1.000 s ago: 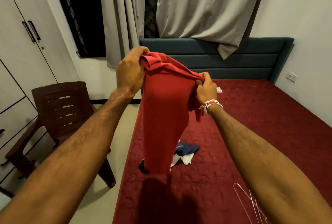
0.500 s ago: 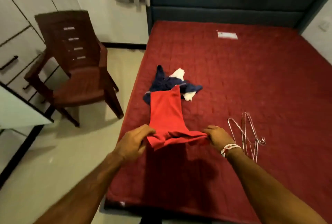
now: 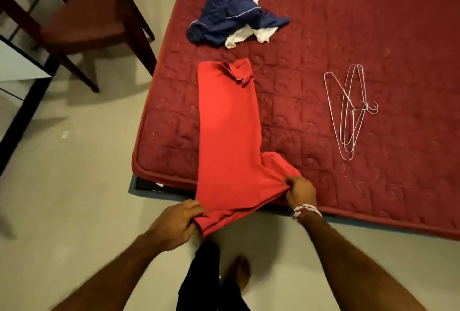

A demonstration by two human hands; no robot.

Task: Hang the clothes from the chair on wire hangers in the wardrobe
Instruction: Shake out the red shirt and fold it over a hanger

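Note:
A red garment (image 3: pixel 229 131) lies stretched lengthwise on the dark red mattress (image 3: pixel 348 24), its near end hanging over the bed's edge. My left hand (image 3: pixel 175 223) grips the near left corner of that end. My right hand (image 3: pixel 300 192), with a beaded bracelet at the wrist, pinches the near right corner. A bundle of wire hangers (image 3: pixel 351 111) lies on the mattress to the right of the garment. A crumpled navy and white pile of clothes (image 3: pixel 234 24) sits farther up the bed. The brown plastic chair (image 3: pixel 82 14) stands at the upper left with nothing on its seat.
Beige tiled floor (image 3: pixel 74 173) runs left of the bed and under me. A white cabinet with dark trim (image 3: pixel 17 61) sits at the left edge beside the chair. My bare foot (image 3: pixel 239 275) and a dark trouser leg show below the garment.
The red garment went from held up in the air to laid flat on the mattress, then was drawn toward the bed's near edge. My view tilted down from the curtains to the bed.

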